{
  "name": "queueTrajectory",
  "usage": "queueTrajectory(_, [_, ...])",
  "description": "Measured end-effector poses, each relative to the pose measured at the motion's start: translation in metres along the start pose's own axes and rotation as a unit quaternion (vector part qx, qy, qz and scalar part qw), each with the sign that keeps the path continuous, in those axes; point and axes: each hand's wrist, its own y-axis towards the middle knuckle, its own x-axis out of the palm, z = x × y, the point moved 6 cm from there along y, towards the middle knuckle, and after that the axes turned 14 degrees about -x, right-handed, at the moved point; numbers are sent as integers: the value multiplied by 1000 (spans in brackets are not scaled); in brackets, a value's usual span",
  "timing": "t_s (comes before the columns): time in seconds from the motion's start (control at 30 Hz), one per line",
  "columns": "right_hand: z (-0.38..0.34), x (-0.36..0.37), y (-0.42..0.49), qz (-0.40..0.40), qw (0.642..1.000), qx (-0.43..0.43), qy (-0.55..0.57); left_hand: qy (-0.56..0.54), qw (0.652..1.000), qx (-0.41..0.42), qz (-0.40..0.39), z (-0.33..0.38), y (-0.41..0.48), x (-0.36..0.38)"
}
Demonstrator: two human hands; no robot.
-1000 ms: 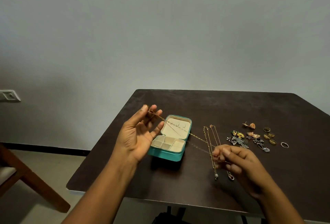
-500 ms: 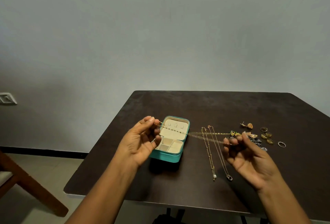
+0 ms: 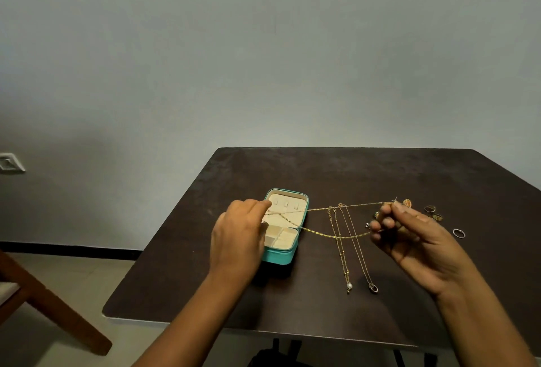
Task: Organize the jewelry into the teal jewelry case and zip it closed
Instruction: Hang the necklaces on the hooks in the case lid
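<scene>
Our left grip [image 3: 240,235] pinches the gold chain [image 3: 336,237] above the open teal case [image 3: 279,258]; our right grip [image 3: 409,237], at its three o'clock, pinches the far end. We should hook it taut, untangled.

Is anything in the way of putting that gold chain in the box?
Nothing visible. The box is open, and the left hand holds one end of the chain over it. The other necklaces lie flat on the table beneath the chain.

Dark table [image 3: 351,173], wooden chair [image 3: 58,317], wall socket [image 3: 10,163]
</scene>
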Motion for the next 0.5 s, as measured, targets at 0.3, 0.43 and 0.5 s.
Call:
queueTrajectory(0.3, [-48, -9, 35, 34, 990, -8, -137, -57, 994, -50, -78, 2, -3, 11])
queueTrajectory(0.43, [-63, -11, 60, 18, 974, -2, -224, -92, 989, -6, -115, 18, -9, 14])
queueTrajectory(0.5, [-70, -11, 73, 15, 960, -4, -278, -128, 982, 10, -137, 27, -15, 20])
